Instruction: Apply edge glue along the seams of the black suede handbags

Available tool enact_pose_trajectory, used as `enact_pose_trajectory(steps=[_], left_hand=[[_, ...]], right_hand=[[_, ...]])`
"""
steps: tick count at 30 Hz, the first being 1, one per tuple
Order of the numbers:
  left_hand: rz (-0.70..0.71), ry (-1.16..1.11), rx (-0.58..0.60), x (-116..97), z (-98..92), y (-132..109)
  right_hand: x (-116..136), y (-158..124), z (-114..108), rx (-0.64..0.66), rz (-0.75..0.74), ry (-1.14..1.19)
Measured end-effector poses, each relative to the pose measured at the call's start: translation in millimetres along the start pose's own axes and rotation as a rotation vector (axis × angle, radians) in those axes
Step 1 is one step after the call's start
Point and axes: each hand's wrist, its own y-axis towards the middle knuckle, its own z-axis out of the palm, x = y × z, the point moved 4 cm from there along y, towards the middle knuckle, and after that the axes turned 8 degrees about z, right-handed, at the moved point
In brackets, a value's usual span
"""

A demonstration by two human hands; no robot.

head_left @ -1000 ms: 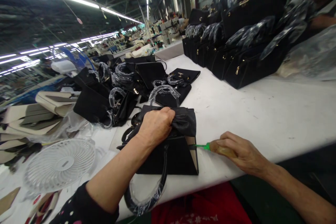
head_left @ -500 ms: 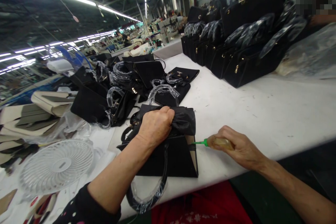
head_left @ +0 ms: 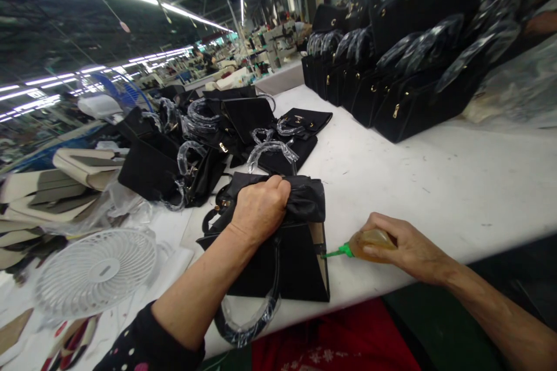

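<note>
A black handbag (head_left: pixel 298 266) lies on the white table in front of me, its plastic-wrapped handle (head_left: pixel 248 330) hanging toward the near edge. My left hand (head_left: pixel 261 206) is closed on the bunched black lining (head_left: pixel 304 197) at the top of the bag. In my right hand (head_left: pixel 402 246) is a glue bottle (head_left: pixel 374 243) with amber liquid and a green nozzle (head_left: pixel 337 251). The bottle is tilted nearly level, and the nozzle tip is at the bag's open side, by the beige inner edge (head_left: pixel 322 269). Whether the tip touches it, I cannot tell.
Several black bags (head_left: pixel 174 168) are heaped beyond the left hand. A row of upright black bags (head_left: pixel 418 110) stands at the back right. At the left are a white fan (head_left: pixel 104 269), scissors (head_left: pixel 72 342) and beige bag pieces (head_left: pixel 82 168). Another person's arm (head_left: pixel 542 23) shows at far right.
My right hand has brought the glue bottle slightly toward me, so the nozzle tip sits lower along the bag's side edge. The left hand keeps its hold on the lining.
</note>
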Motion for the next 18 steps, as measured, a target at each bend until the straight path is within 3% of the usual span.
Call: enact_pose_trajectory(steps=[4, 9, 12, 18], left_hand=[[-0.012, 0.017, 0.01, 1, 0.5, -1], [-0.007, 0.009, 0.028, 1, 0.2, -3], [-0.019, 0.014, 0.021, 1, 0.4, -6], [-0.009, 0.006, 0.012, 0, 4.0, -11]], right_hand=[[1, -2, -1, -0.065, -0.017, -0.01], [4, -5, 5, 0.047, -0.035, 0.073], [6, -8, 4, -0.021, -0.077, 0.037], [5, -16, 9, -0.004, -0.185, 0.016]])
